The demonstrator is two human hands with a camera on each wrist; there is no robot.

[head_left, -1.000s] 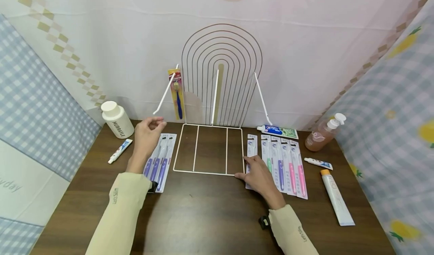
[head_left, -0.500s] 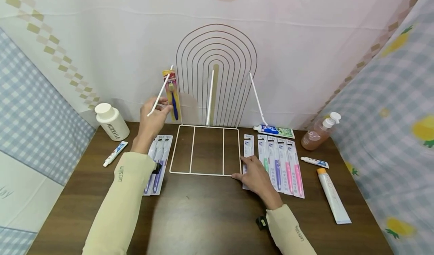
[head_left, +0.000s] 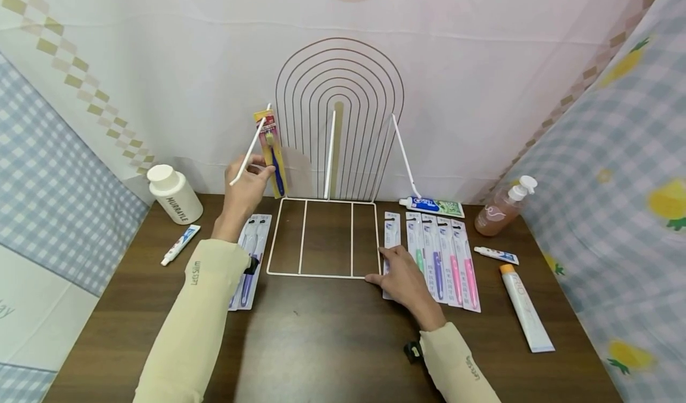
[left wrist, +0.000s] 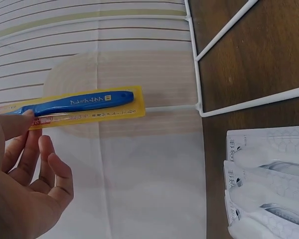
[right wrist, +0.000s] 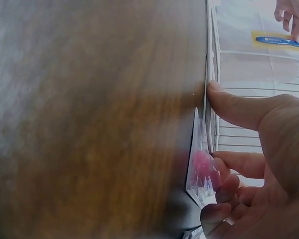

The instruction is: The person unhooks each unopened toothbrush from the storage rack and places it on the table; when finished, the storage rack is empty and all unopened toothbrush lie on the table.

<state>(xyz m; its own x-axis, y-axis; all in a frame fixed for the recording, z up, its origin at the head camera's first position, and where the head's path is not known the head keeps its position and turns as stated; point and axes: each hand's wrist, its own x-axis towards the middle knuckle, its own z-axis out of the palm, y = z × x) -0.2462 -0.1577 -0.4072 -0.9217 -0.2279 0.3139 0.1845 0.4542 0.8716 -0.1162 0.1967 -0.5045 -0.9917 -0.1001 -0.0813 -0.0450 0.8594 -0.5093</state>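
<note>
Far out at my ten o'clock a white bottle stands on the brown table, with a small toothpaste tube lying just in front of it. My left hand is raised at eleven o'clock, fingers loosely spread and lightly curved; a fingertip touches the yellow-carded blue toothbrush that hangs on the left hook of the white wire rack. I am not gripping the card: it only rests against my finger. Under that forearm lie some packs of purple toothbrushes, flat on the table beside the rack's left edge.

The rack's flat base sits at twelve o'clock, its arched back standing against the wall.

My right hand rests at one o'clock, palm down and fingers relaxed. The thumb presses against the rack's near right corner while the other fingers lie on the nearest toothbrush pack. To the right of it, a row of packaged toothbrushes lies side by side. Beyond them, at two o'clock, lie a green-and-blue toothpaste tube, a brown pump bottle, a small tube and a long white tube.
</note>
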